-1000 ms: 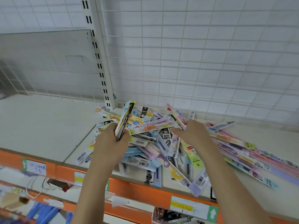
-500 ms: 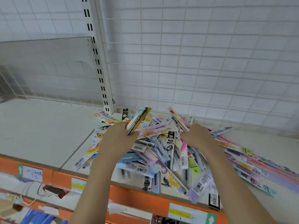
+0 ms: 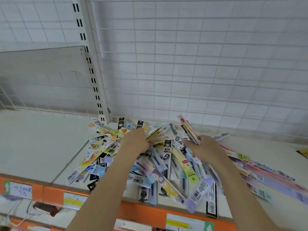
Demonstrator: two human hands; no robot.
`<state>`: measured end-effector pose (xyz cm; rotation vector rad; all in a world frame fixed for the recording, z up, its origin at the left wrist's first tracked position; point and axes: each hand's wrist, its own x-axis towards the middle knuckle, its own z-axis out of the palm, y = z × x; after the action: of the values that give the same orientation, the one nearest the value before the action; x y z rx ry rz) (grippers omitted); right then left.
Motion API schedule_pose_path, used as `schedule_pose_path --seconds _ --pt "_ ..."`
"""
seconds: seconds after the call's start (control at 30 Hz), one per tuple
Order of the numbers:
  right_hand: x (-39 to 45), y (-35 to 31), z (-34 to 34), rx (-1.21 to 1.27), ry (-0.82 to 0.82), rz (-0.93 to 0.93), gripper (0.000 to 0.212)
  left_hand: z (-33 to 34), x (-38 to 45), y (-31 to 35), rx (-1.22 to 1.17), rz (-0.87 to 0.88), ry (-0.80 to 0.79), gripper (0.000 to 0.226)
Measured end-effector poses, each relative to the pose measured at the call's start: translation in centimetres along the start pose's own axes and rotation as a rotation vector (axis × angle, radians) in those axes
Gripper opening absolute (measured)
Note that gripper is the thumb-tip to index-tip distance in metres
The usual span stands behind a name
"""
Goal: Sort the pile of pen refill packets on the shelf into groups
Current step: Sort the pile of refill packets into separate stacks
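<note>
Nearest the camera runs the orange shelf edge [image 3: 141,214] with its price labels [image 3: 183,223], and several packets poke out over it, so the pile [image 3: 166,164] sits right at the front of the shelf [image 3: 41,147], within easy reach. Both forearms cross that edge into the heap. The left hand [image 3: 135,139] is curled around a thin stack of packets [image 3: 155,133] that fans out toward the right, probably a group being collected so that like goes with like. The right hand [image 3: 203,145] holds a second small bundle [image 3: 189,129] tilted up and away from the heap, thumb along its near side; lifting it clear likely lets the person read the print and keep it apart from the loose ones. The hands are apart, with a strip of unsorted packets between them. To the right, long pink and purple packets [image 3: 266,172] lie roughly parallel, which may be a group already laid out, though that is only a guess. The bare shelf to the left would serve for further groups. Behind stand the slotted upright [image 3: 93,72] and the wire grid [image 3: 200,64]. Most sorting seems undone.
</note>
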<state>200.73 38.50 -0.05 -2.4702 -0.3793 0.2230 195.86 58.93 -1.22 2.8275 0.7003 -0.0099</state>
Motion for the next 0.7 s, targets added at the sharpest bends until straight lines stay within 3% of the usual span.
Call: schedule_pose_path --seconds 0.13,0.27,0.4,0.57,0.7 --pt "0.0 -0.2 0.4 -0.009 0.015 0.012 0.037 -0.5 -0.1 -0.3 0.018 -0.007 0.013 0.023" --pt "-0.5 -0.5 0.6 -0.005 0.009 -0.029 0.026 -2.0 -1.0 -0.5 -0.109 -0.011 0.043 0.042" --pt "-0.8 -0.6 0.6 0.02 0.021 -0.033 0.026 -3.9 -2.1 -0.7 -0.363 -0.056 0.131 0.031" --pt "-1.6 -0.2 -0.4 0.11 0.045 -0.027 0.022 -4.8 -4.3 0.2 -0.507 -0.008 0.298 0.04" --pt "-2.8 0.8 -2.0 0.097 0.158 -0.016 0.029 -4.2 -5.4 2.0 -0.607 0.066 0.33 0.021"
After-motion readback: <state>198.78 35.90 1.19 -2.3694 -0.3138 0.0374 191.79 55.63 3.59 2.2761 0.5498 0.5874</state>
